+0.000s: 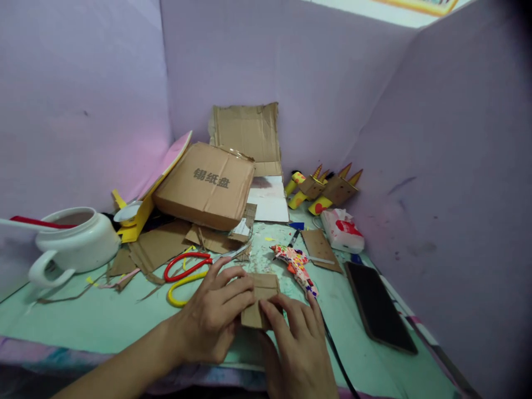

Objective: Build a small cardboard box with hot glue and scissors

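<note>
A small folded piece of brown cardboard [262, 284] is between my hands near the table's front edge. My left hand [216, 313] grips its left side, fingers bent over the edge. From the right, my right hand [295, 338] pinches the lower right part, with its thumb partly hidden. Just left of my left hand lie scissors [187, 267] with red and yellow handles. A colourful patterned glue gun [297, 266] rests beyond my right hand, its black cord running down past that hand.
A cardboard box [208, 185] leans at the back over cardboard scraps [160, 246]. A white pot [83, 244] stands at the left. To the right are a phone [380, 305], a tissue pack [343, 230] and cardboard figures [338, 188]. Lilac walls surround the table [100, 321].
</note>
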{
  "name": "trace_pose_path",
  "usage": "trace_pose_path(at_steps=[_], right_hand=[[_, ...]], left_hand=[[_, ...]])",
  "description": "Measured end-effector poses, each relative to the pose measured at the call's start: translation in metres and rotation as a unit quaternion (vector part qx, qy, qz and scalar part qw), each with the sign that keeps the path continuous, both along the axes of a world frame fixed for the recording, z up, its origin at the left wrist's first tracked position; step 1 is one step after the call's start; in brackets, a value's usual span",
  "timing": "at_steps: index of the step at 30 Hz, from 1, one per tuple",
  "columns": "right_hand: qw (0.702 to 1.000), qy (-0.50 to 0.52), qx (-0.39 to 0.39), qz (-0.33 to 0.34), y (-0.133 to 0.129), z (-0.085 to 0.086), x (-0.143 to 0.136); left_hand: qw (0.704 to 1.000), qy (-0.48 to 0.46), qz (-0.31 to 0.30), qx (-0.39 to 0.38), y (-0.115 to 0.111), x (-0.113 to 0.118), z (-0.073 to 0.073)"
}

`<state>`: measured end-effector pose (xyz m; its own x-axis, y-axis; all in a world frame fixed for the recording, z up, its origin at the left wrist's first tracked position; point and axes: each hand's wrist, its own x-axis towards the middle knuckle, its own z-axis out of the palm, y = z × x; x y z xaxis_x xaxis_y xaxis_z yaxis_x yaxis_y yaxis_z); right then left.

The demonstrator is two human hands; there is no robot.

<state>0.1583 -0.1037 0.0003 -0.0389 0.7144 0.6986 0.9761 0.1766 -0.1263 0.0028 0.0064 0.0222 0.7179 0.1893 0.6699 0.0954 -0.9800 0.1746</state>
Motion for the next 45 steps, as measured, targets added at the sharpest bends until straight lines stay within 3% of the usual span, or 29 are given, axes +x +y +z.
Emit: trace_pose_path(at_steps=[11, 14, 16, 19, 22, 25, 27, 29, 33, 35, 41, 45], right_hand=[[1.0, 0.016, 0.009, -0.019, 0.012, 0.007, -0.005], [0.999, -0.006, 0.009, -0.035, 0.012, 0.006, -0.006], [0.999, -0.015, 0.004, -0.045, 0.011, 0.004, -0.007], [0.999, -0.022, 0.005, -0.049, 0.01, 0.001, -0.007], [0.998, -0.02, 0.01, -0.05, 0.01, -0.001, -0.007], [0.998, -0.018, 0.028, -0.055, 0.011, -0.004, -0.007], [0.997, -0.017, 0.04, -0.058, 0.012, -0.005, -0.007], [0.997, -0.015, 0.05, -0.062, 0.013, -0.006, -0.008], [0.995, -0.004, 0.067, -0.075, 0.015, -0.007, -0.009], [0.994, -0.001, 0.067, -0.081, 0.015, -0.006, -0.009], [0.994, -0.007, 0.063, -0.09, 0.014, -0.004, -0.01], [0.995, -0.014, 0.056, -0.085, 0.012, -0.006, -0.008]], left_hand=[[0.998, 0.046, 0.044, 0.003, -0.009, 0.004, 0.0], [0.997, 0.053, 0.018, -0.059, -0.004, -0.003, 0.006], [0.987, 0.054, -0.016, -0.153, 0.004, -0.009, 0.016], [0.928, 0.034, 0.007, -0.372, 0.023, -0.009, 0.032], [0.819, 0.075, 0.086, -0.563, 0.04, 0.01, 0.038], [0.739, 0.178, 0.084, -0.644, 0.05, 0.034, 0.035], [0.722, 0.229, 0.08, -0.648, 0.052, 0.045, 0.034], [0.74, 0.262, 0.085, -0.614, 0.053, 0.049, 0.037], [0.828, 0.308, 0.075, -0.463, 0.049, 0.048, 0.047], [0.856, 0.31, 0.082, -0.405, 0.047, 0.047, 0.049], [0.869, 0.326, 0.109, -0.355, 0.045, 0.051, 0.05], [0.864, 0.328, 0.071, -0.375, 0.048, 0.044, 0.055]])
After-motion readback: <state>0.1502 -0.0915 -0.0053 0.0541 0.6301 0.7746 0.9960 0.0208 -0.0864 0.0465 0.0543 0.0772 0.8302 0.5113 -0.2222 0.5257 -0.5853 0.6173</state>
